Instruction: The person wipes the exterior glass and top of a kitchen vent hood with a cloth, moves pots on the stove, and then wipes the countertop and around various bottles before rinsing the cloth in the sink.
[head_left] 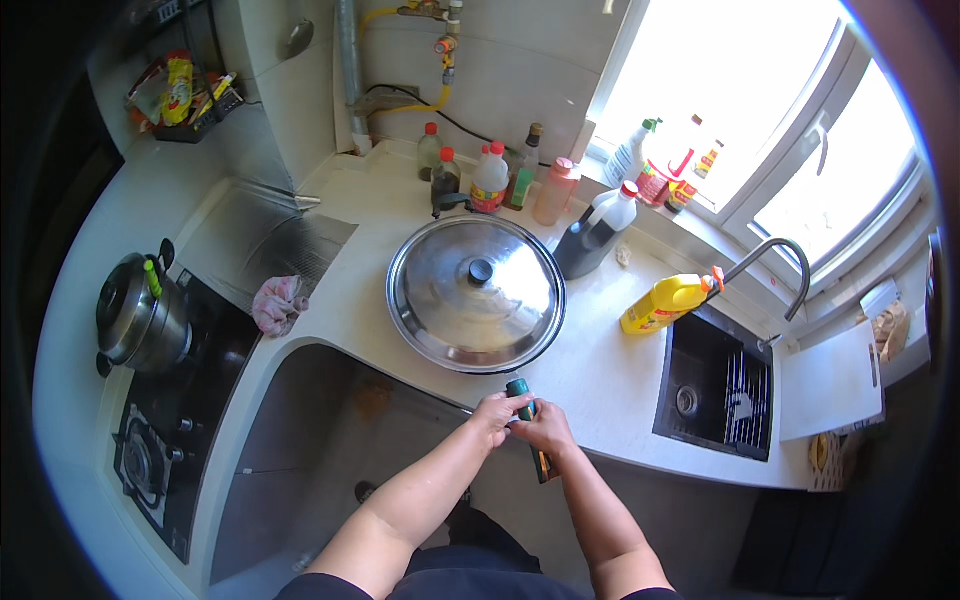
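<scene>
Bare forearms [395, 512] lead to the left hand [491, 419] and right hand [547, 430], their fingers curled closed around what looks like a slim dark-green bottle [521, 400], partly hidden by the grip, at the front edge of the white counter [615, 395]. Beyond it sits a round silver metal lid [440, 300] with a black knob [481, 272].

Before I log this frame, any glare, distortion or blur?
Head view: window mostly blown out to white, bright glare on the steel lid; head view again: countertop edges bend, corners fall to black; same head view: left hand and right hand show no obvious motion blur.
</scene>
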